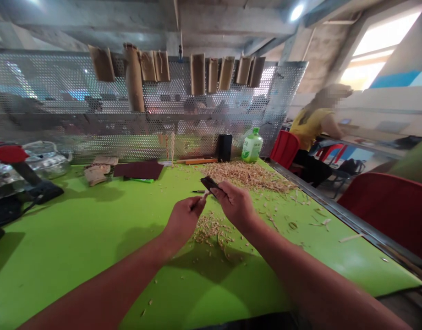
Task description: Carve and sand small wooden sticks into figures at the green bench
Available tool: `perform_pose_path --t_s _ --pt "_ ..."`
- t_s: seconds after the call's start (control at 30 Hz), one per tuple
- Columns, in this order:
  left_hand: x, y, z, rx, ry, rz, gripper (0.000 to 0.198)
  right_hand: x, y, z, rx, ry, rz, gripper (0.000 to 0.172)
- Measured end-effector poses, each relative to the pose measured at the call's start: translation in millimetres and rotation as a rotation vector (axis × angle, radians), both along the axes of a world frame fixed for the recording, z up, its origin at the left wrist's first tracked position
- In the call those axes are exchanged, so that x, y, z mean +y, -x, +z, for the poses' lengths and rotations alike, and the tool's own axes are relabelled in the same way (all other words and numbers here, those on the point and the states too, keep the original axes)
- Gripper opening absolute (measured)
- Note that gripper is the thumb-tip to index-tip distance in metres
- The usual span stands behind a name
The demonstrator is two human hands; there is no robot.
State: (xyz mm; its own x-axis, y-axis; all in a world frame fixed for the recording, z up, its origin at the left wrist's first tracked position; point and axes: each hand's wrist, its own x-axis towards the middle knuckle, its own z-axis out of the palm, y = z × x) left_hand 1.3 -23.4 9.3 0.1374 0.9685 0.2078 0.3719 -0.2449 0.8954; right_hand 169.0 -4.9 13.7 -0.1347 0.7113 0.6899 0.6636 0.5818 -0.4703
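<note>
Two bare hands are held above the middle of a green worktable (63,243), well in from its metal-trimmed right edge (348,219) and from its far edge. The left hand (183,219) pinches a thin pale sliver (205,195) in a narrow grip between the fingertips. The right hand (233,204) holds a dark flat piece (208,183), material unclear, between thumb and fingers; the two held items lie almost touching.

Directly below the hands is a small heap of wood shavings (208,233); a larger heap (247,176) spreads toward the far edge, and loose curls run toward the right edge. A slim dark tool (198,191) lies just beyond the left hand. Green tabletop extends widely to the left of the hands, giving open room there.

Along the far edge: a dark red sheet (138,170), a black box (224,147) and a green-capped plastic bottle (252,145), backed by a perforated metal screen (145,94) — a seated person (312,128) lies beyond the right edge.
</note>
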Motion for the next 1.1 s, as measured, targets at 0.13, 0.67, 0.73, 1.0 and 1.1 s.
perform_pose_path --t_s 0.13,0.67,0.73,1.0,1.1 --pt "1.4 1.8 0.1 -0.008 0.000 -0.014 0.040 0.5 0.1 0.3 0.020 0.016 0.008 0.033" --pt "0.9 1.2 -1.3 0.090 -0.020 -0.010 0.040 2.8 0.1 -3.7 0.089 0.075 0.028 0.034" --pt "0.9 1.2 -1.2 0.051 -0.028 0.027 0.039 3.0 0.3 -4.2 0.093 0.086 0.040 0.034" --pt "2.2 -0.3 -4.3 0.087 -0.019 -0.001 0.040 0.4 4.0 -5.4 0.024 0.072 0.032 0.032" --pt "3.4 1.0 -3.2 0.091 -0.050 0.032 0.041 -1.5 5.8 -5.3 -0.001 0.092 0.052 0.032"
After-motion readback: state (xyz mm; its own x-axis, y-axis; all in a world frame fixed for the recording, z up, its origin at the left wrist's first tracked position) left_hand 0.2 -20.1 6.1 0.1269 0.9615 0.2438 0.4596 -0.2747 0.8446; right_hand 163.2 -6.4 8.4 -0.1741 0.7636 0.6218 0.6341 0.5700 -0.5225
